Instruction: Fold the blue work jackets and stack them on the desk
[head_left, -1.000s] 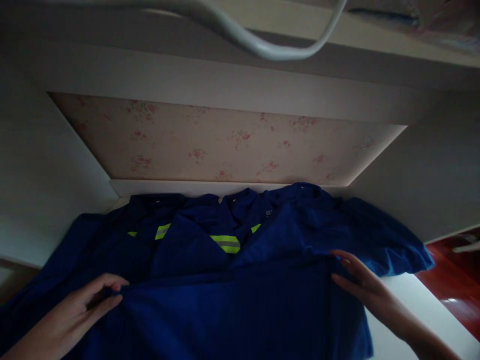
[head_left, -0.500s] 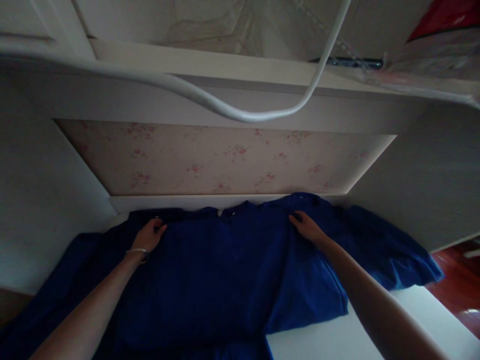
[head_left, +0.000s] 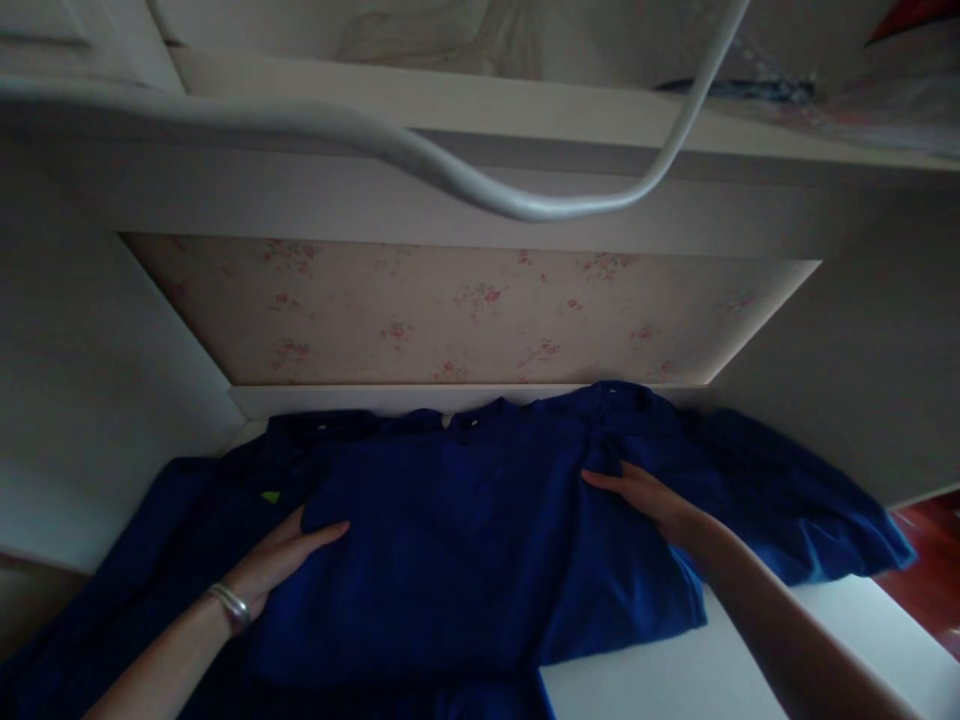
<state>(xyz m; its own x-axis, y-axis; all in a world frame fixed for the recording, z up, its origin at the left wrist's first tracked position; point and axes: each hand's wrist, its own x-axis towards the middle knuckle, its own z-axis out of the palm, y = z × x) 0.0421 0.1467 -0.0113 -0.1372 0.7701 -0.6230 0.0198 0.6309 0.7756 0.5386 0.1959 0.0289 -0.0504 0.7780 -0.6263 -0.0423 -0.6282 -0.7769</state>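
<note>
A pale, white-boarded alcove fills the frame, dim and lit from the right: its back panel [head_left: 465,315] across the middle carries a faded pattern of small pink flowers, plain white side walls slope away at the left and right edges, and a white shelf board [head_left: 450,110] runs across the top. A pale cable [head_left: 525,205] sags in a loop in front of that board, from the upper left to the upper right of the frame. Along the lower half lies a dark blue garment [head_left: 465,540], spread flat on a white surface [head_left: 675,670] that shows bare at the lower right; the cloth reaches from the lower left corner to the right edge, its collar end up against the foot of the back panel, with its lower part doubled up over the rest. A small patch of yellow-green stripe [head_left: 270,496] peeks out left of centre. The left hand [head_left: 281,565], a silver bangle [head_left: 231,605] on its wrist, lies flat at the left edge of the folded layer, fingers stretched out and loose, gripping nothing. The right hand [head_left: 645,495] rests palm down on the cloth right of centre, fingers extended and together, pressing rather than clutching. A strip of red floor [head_left: 926,570] shows at the far right edge.
</note>
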